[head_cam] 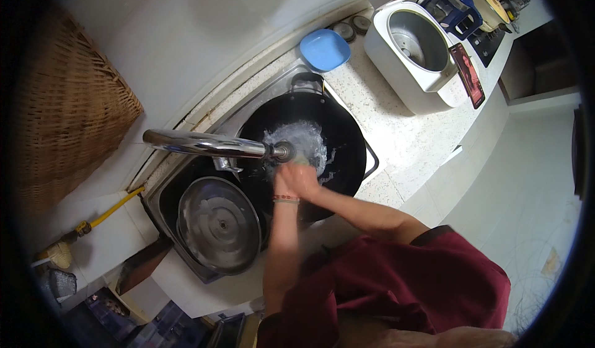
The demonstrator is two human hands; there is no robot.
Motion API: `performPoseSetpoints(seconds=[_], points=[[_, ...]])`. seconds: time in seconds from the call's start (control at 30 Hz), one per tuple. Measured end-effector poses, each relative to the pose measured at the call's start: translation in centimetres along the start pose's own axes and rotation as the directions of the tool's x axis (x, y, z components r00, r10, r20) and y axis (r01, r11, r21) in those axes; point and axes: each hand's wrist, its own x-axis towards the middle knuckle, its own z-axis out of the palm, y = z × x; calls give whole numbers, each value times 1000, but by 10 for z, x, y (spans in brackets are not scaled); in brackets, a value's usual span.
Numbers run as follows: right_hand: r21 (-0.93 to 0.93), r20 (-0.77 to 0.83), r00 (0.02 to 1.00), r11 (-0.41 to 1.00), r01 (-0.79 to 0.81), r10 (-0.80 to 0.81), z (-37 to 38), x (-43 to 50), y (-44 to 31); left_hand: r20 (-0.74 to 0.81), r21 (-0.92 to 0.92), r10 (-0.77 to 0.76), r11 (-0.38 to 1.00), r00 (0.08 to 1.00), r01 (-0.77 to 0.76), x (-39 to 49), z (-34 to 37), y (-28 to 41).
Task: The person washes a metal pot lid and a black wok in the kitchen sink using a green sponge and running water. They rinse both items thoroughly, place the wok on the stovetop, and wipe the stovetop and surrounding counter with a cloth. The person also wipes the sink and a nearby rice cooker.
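Note:
My left hand, with a red bracelet at its wrist, is pressed against my right hand just below the chrome faucet. A small pale green thing, blurred by water, shows at the fingertips of my right hand. My left fingers are mostly hidden. Both hands are over a large black wok, set on the right part of the metal sink. Churning whitish water spreads in the wok's middle. To the left, a round pan lid lies tilted in the other part of the sink.
On the speckled counter, a blue plastic dish stands behind the wok. An open white rice cooker is at right, with a phone leaning on it. A woven basket hangs at left, above a yellow hose.

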Motion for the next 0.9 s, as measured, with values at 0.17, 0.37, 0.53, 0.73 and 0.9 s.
performPoseSetpoints(seconds=[0.17,0.37,0.53,0.73,0.9], points=[[0,-208,977,999,52,-50,15,36,26,-399,248,223,960,890,-129,-2,-10,-4],[96,35,998,994,50,-54,17,6,10,-231,139,23,990,973,9,5,-16,11],[32,-95,994,998,-47,50,7,60,46,-443,223,151,973,884,-55,-14,13,3],[47,57,947,949,312,-315,-26,27,34,-606,331,135,939,784,94,-50,30,22],[254,489,730,878,405,-478,-51,-1,47,-539,375,226,927,811,-9,-37,11,7]])
